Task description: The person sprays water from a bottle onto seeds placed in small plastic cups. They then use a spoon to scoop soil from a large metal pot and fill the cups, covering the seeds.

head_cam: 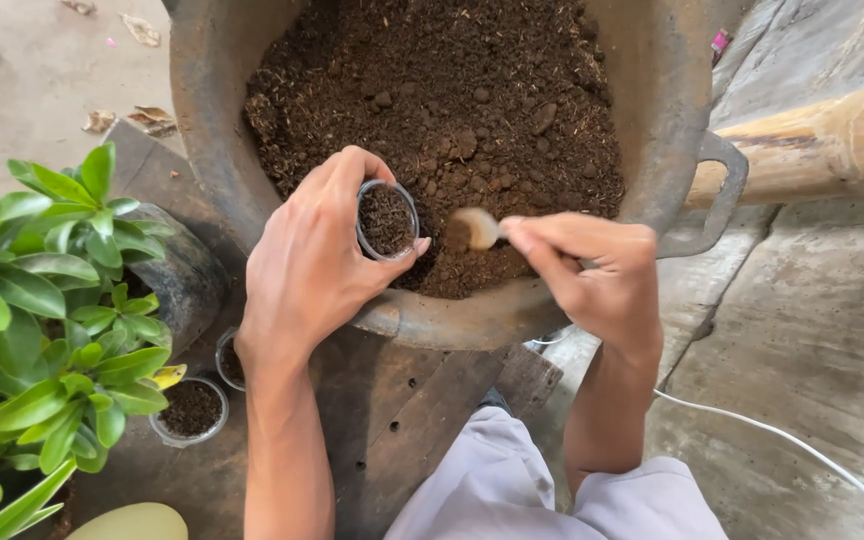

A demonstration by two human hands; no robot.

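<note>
Concrete floor; left hand (307,265) grips cup (386,220) over tub (672,120), right hand (602,275) pinches spoon (474,230) beside it; best keep cup level

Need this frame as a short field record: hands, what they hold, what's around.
left hand: holds small clear cup, nearly full of soil
right hand: holds spoon, bowl near the cup
tub: large, grey, handled, holds dark soil
wooden board: under the tub
filled cups: two, on the board beside the leafy plant
white cable: on concrete floor
</note>
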